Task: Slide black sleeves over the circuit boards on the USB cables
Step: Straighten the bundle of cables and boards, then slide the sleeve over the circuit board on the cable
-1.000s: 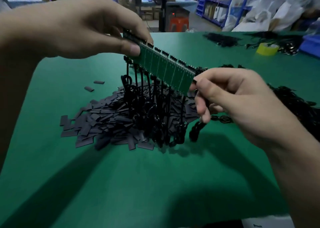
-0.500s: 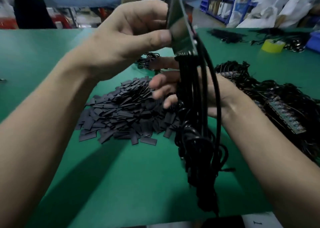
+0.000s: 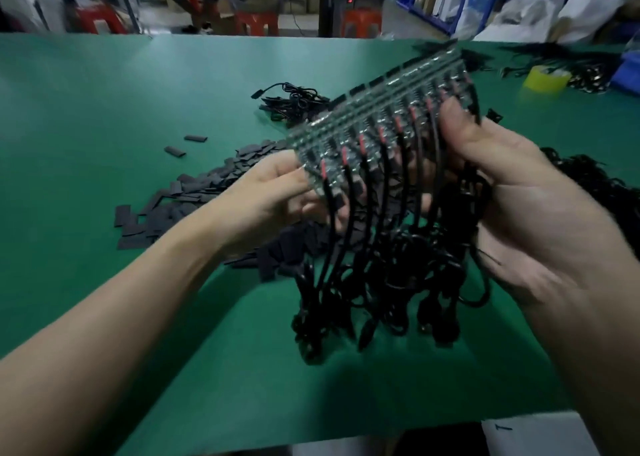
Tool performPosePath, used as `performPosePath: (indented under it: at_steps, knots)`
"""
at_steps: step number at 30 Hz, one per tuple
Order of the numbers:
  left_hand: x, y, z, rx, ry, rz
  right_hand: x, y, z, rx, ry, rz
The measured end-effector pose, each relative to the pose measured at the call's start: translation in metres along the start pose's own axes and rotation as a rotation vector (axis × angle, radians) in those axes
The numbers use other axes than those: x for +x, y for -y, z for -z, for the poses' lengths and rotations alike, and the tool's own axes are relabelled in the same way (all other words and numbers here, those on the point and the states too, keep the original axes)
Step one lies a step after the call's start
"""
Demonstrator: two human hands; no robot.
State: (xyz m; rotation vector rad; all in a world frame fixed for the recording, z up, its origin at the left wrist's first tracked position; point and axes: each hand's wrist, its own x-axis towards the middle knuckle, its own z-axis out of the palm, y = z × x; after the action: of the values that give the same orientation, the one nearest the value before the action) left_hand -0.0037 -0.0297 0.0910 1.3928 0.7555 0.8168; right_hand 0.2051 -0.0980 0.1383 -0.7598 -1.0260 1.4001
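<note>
My left hand (image 3: 273, 196) pinching board strip (image 3: 377, 119) near end, right hand (image 3: 526, 213) gripping far end, fingertips hidden behind cables (image 3: 374, 268), sleeves (image 3: 194, 192) part-covered, table (image 3: 104, 109) wide leftward.

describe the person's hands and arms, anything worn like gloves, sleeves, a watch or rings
Nothing worn shows. The left hand and right hand are bare, with no gloves. Both forearms, left and right, are uncovered to the frame edge, with no sleeve, watch or wrist strap. No ring shows on the visible fingers, though some are hidden and the picture is slightly blurred.
</note>
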Motion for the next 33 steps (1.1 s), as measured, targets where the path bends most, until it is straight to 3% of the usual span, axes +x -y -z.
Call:
performPosePath:
  at_steps: [7,10,12,16,18,20,22,24,27,30,33]
  knots:
    - [-0.004,0.025,0.004,-0.324,0.071,0.138,0.004,-0.035,0.016,0.061,-0.329,-0.303]
    - [0.000,0.041,0.014,-0.307,-0.044,0.188,0.016,-0.065,0.025,0.110,-0.452,-0.342]
    - [0.006,0.047,0.020,-0.164,-0.139,0.169,0.021,-0.079,0.033,0.089,-0.463,-0.320]
    - [0.010,0.049,0.031,0.149,-0.185,0.069,0.029,-0.089,0.048,-0.171,-0.343,-0.324]
    - [0.012,0.048,0.034,0.208,-0.193,0.039,0.034,-0.085,0.060,-0.606,-0.255,-0.333]
    - [0.014,0.050,0.036,0.246,-0.201,-0.003,0.043,-0.076,0.071,-1.041,-0.235,-0.178]
    - [0.015,0.054,0.036,0.277,-0.214,-0.042,0.055,-0.066,0.069,-1.262,-0.212,0.093]
    - [0.015,0.057,0.035,0.287,-0.231,-0.065,0.071,-0.065,0.056,-1.388,-0.025,0.236]
    - [0.014,0.060,0.036,0.287,-0.248,-0.090,0.093,-0.077,0.032,-1.503,0.290,0.184]
    - [0.010,0.065,0.040,0.314,-0.269,-0.117,0.107,-0.088,0.022,-1.458,0.406,0.062]
    - [0.007,0.069,0.042,0.238,-0.324,-0.125,0.108,-0.095,0.025,-1.344,0.408,0.072]
